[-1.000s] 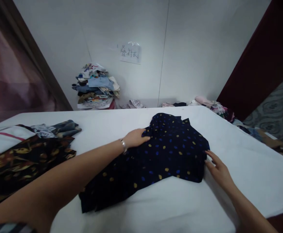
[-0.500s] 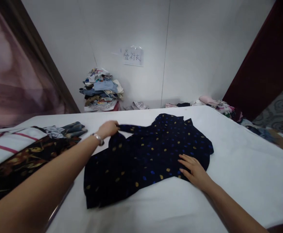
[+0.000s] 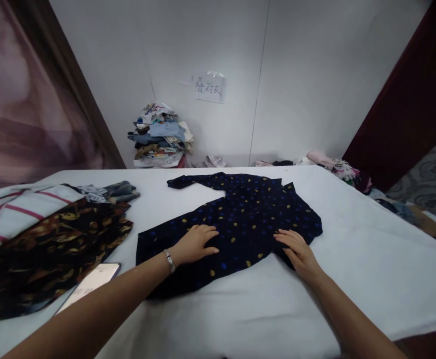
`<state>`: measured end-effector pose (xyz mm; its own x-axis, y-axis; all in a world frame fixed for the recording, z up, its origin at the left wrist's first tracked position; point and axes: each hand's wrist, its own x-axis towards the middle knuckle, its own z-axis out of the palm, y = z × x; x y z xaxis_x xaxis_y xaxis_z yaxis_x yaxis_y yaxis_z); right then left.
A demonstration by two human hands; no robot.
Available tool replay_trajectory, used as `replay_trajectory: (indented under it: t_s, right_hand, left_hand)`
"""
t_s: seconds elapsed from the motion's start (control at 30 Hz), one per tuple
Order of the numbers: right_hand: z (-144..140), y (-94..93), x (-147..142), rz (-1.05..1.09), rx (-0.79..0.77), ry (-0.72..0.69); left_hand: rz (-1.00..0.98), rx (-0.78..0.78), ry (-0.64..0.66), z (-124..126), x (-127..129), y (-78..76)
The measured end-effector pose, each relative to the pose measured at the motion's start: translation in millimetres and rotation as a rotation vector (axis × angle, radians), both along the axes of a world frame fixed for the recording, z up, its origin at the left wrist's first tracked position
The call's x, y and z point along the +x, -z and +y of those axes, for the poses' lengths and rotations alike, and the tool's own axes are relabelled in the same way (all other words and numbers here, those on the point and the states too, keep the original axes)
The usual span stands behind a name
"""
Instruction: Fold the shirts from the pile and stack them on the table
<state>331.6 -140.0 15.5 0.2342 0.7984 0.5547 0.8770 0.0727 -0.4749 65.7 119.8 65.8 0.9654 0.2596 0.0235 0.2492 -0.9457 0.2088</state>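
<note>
A dark navy shirt [image 3: 240, 219] with small yellow and blue spots lies spread on the white-covered table [image 3: 371, 269]. Its hem end is at the left and its collar end at the right. One sleeve [image 3: 191, 179] stretches leftward along the far side. My left hand [image 3: 197, 243], with a bracelet at the wrist, rests flat on the shirt's lower body, fingers extended. At the near right edge, my right hand [image 3: 298, 251] touches the cloth with its fingers stretched out and the thumb apart. Fabric partly shows beneath this hand; the other sleeve is mostly hidden.
At the left lie a dark brown-patterned garment [image 3: 64, 249] and a white, red-striped cloth [image 3: 27, 212]. A lit phone [image 3: 93, 281] is partly behind my left forearm. A tall clothes pile [image 3: 161, 137] stands beyond the table, with more clothes [image 3: 339, 167] at the right.
My left hand has let go of the far sleeve and moved down and right onto the shirt's body. That sleeve now lies flat, pointing left. My right hand stays near the same edge.
</note>
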Motion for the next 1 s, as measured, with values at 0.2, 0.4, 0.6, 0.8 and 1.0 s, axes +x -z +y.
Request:
replay_trajectory:
  t_s: [0.2, 0.4, 0.6, 0.8, 1.0]
  right_hand:
    - [-15, -16.6, -8, 0.012, -0.058, 0.087]
    - [-44, -2.9, -19, -0.041, -0.28, 0.131]
    - [-72, 2.8, -13, 0.114, -0.197, 0.491]
    - [-59, -8.7, 31, 0.379, -0.296, 0.714]
    - [-21, -24.1, 65, 0.476, -0.298, 0.79]
  left_hand:
    - [0.038, 0.077, 0.003, -15, -28, -14.4]
    - [-0.087, 0.044, -0.21, -52, -60, -47.2]
    - [-0.395, -0.094, -0.169, -99, -102, -53.6]
    - [-0.441, -0.03, -0.151, -124, -122, -44.5]
    - [-0.546, 0.075, -0.348, -109, -128, -50.0]
